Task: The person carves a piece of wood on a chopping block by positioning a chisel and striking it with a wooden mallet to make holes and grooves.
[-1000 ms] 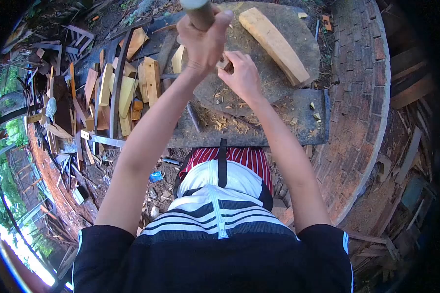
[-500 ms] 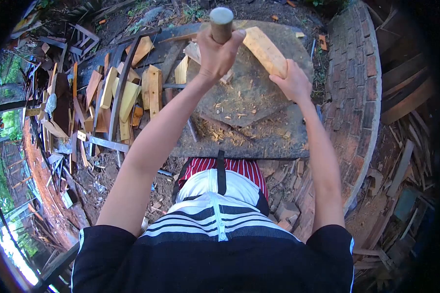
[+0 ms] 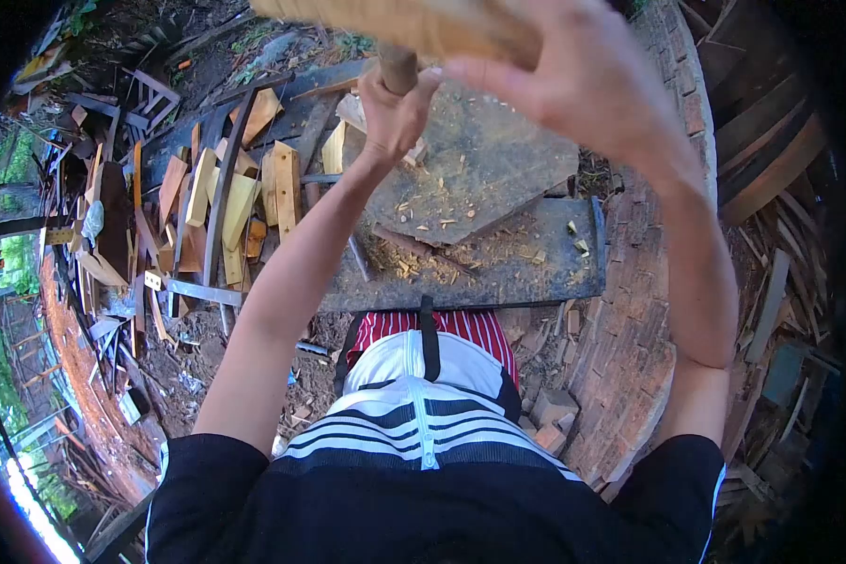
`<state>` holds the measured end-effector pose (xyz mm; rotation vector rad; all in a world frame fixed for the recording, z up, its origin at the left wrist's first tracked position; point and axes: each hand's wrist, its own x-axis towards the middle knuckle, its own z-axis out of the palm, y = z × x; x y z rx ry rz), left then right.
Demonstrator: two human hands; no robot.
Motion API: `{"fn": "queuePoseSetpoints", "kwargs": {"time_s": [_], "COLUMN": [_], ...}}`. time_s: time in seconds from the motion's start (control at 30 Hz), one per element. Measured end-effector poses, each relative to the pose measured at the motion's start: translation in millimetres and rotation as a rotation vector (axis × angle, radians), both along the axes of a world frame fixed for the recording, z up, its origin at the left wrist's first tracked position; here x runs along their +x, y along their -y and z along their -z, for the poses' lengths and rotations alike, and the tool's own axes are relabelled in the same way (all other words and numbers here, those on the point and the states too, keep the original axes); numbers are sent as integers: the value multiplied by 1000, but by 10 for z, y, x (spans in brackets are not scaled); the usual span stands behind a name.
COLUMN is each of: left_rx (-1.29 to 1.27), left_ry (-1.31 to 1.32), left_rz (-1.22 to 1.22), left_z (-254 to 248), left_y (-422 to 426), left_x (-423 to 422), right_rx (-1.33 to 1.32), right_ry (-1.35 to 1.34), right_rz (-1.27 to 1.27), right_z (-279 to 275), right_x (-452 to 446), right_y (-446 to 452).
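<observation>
Closest to our eyes, we are seeing a thick wooden block (image 3: 423, 26), blurred and cut off by the top of the view, hanging above the far part of the bench (image 3: 536, 282). The right hand (image 3: 587, 85) is clasping it near its right end, thumb along the near side; taking it by one end is probably leaving most of its length free. Just under the block, the left hand (image 3: 385, 117) is gripping a round wooden handle (image 3: 398, 68), whose end is pointing up out of the fist. That upright hold is probably steadying the handle; we are not able to tell what is at its lower end, since the fist is hiding it.

Beneath the hands, a broad slab (image 3: 498, 150) is lying on the bench, stopping short of the near edge. We are finding shavings (image 3: 423, 261) scattered between the two, pale chips (image 3: 578, 242) toward the near right corner, and a dark rod (image 3: 359, 258) resting left of the shavings. A pale offcut (image 3: 417, 153) is lying beside the left hand. Stacked blocks (image 3: 287, 183) are crowding the bench's left end, and a long dark bar (image 3: 224, 183) is crossing them, obstructing that side. Beyond the right edge, brickwork (image 3: 620, 376) is curving past; farther off, scrap timber (image 3: 771, 305) is lying heaped on the right, and greenery (image 3: 14, 263) is showing on the left.
</observation>
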<state>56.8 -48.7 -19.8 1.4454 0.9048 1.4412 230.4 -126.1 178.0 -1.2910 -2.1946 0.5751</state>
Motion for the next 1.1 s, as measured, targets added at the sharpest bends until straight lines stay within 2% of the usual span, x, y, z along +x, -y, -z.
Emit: {"fn": "queuePoseSetpoints", "kwargs": {"time_s": [0.03,0.07,0.1,0.17,0.2,0.23,0.27,0.3,0.33,0.37,0.4,0.47,0.53,0.57,0.63,0.7,0.83,0.9,0.97,1.0,1.1], "left_rx": [-8,-10,-10,2,83,158,43,38,-26,-87,-35,-11,-2,-11,21,-17,-35,-49,-209,-283,-487], "left_ry": [0,-33,-68,-69,-41,-5,-11,-6,-42,-78,-60,-54,-51,-54,-62,-42,-66,-60,135,134,265], "left_rz": [-3,1,2,-11,-21,-20,42,35,38,37,32,46,59,51,66,55,82,54,124,11,85], "left_z": [0,-26,-35,-40,-78,-103,-83,-91,-118,-135,-106,-79,-63,-45,-43,-117,-187,-228,-230,-116,51], "left_y": [10,22,22,40,68,91,79,79,76,60,44,20,9,10,3,60,-8,-111,-312,-514,-855], "left_x": [0,-8,-33,-31,-2,50,22,28,10,-14,21,21,24,16,-9,10,18,-14,-57,-58,-190], "right_rx": [-97,-299,-306,42,92,94,-147,-395,-11,104,222,61,-240,-248,413,174,93,-43,29,10,8], "right_ry": [-89,-352,-356,351,194,194,62,-76,-53,-57,-64,140,306,307,531,319,136,-60,-117,-123,-143], "right_rz": [-43,-190,-197,187,56,74,127,171,276,365,457,584,607,598,576,480,435,461,489,491,502], "right_z": [-238,-525,-409,65,215,153,2,-97,543,938,1277,1988,2340,2481,2623,2613,2979,3115,3049,3030,3024], "right_x": [7,114,86,-8,-157,-79,21,39,119,207,292,442,473,413,165,-269,-800,-899,-931,-927,-923], "right_y": [35,89,82,89,64,110,157,181,27,-43,-81,-104,35,106,203,213,-36,-100,-70,-66,-65]}}
